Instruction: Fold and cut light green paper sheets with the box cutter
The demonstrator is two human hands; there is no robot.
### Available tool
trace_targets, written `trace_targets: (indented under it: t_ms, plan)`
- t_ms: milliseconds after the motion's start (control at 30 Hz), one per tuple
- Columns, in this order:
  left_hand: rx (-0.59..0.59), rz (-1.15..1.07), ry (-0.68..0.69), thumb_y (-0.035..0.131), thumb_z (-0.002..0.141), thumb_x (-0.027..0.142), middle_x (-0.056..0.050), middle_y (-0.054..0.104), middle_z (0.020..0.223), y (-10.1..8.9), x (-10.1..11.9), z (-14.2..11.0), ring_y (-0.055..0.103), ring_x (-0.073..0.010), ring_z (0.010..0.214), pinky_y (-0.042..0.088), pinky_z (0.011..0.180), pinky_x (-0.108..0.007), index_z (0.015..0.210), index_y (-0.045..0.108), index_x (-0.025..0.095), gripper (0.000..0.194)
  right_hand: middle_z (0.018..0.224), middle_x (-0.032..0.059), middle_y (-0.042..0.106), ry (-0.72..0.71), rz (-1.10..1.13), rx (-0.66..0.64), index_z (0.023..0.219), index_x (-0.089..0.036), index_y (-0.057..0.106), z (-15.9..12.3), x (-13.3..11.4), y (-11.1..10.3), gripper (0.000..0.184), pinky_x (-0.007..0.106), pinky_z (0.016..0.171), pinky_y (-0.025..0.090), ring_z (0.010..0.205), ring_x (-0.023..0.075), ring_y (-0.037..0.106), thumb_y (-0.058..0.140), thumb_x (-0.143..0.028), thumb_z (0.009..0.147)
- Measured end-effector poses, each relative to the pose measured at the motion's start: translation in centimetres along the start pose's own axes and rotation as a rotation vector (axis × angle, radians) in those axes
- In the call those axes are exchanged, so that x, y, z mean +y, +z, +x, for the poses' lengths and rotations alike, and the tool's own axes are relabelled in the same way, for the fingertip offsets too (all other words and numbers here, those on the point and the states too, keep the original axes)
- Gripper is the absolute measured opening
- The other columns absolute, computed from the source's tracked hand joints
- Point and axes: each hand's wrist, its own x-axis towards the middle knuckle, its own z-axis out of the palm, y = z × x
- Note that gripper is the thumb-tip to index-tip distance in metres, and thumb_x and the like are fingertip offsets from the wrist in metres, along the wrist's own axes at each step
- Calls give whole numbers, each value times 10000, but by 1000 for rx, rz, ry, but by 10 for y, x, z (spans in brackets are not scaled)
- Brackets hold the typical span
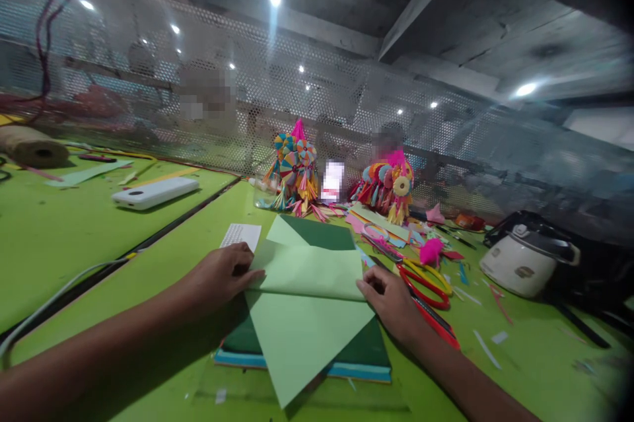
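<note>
A light green sheet of paper (307, 333), partly folded, lies over a dark green book-like block (359, 349) with a blue edge. Its lower point hangs past the near edge of the block, and a crease runs across the middle. At the left end of the fold, my left hand (225, 277) pinches the paper between thumb and curled fingers. My right hand (393, 300) grips the opposite end in the same way. A small printed paper (241, 237) lies just beyond my left hand. Red-handled scissors (426, 286) and a red cutter (433, 319) rest beside my right hand.
Two colourful tasselled paper decorations (297, 164) (389, 181) stand at the back by a lit phone (332, 181). A white power bank (155, 193) and a thread cone (32, 146) are on the left. Paper scraps and a cream-coloured pot-like container (518, 267) sit right.
</note>
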Motion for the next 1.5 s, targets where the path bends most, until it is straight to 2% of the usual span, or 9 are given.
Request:
trace_targets:
  t_ms: [300,633,833,1033,1267,1500]
  plan:
    - [31,-72,-106,498,735,523,1,477,601,-4,5,0,461,-173,608,328,562,-280,564,478,197,369,608,-15,500,-5,-37,31,657,-189,531,0,0,-3,270,264,566,355,593,145,448,546,-421,795]
    - [102,-104,-108,567,683,511,6,497,577,2,1,5,446,-155,583,332,558,-284,553,495,188,355,600,-13,516,-7,-123,24,651,-196,532,0,-3,-4,281,270,564,363,583,151,469,537,-445,781]
    - [52,-212,-195,528,683,543,22,467,566,0,-3,7,438,-154,596,322,564,-273,556,484,189,378,612,-4,543,17,-115,14,662,-194,550,0,-1,-5,305,277,571,363,593,159,484,539,-477,776]
    - [42,-228,-199,519,730,442,45,400,518,-1,-3,9,381,-129,551,280,529,-253,569,513,177,310,598,-5,544,26,-97,8,683,-195,571,-1,4,-4,337,280,568,377,590,166,497,534,-514,784]
    - [192,-171,-146,541,797,313,27,488,543,2,3,12,425,-131,552,312,574,-266,633,608,158,235,616,4,567,39,-155,1,726,-202,574,-1,10,-5,342,284,568,387,590,178,518,515,-533,794]
    - [152,-188,-194,580,786,293,16,547,579,2,4,12,456,-133,563,331,588,-262,680,654,144,197,668,21,598,78,-174,-15,771,-199,586,-1,13,-7,367,294,595,408,629,196,549,517,-559,789]
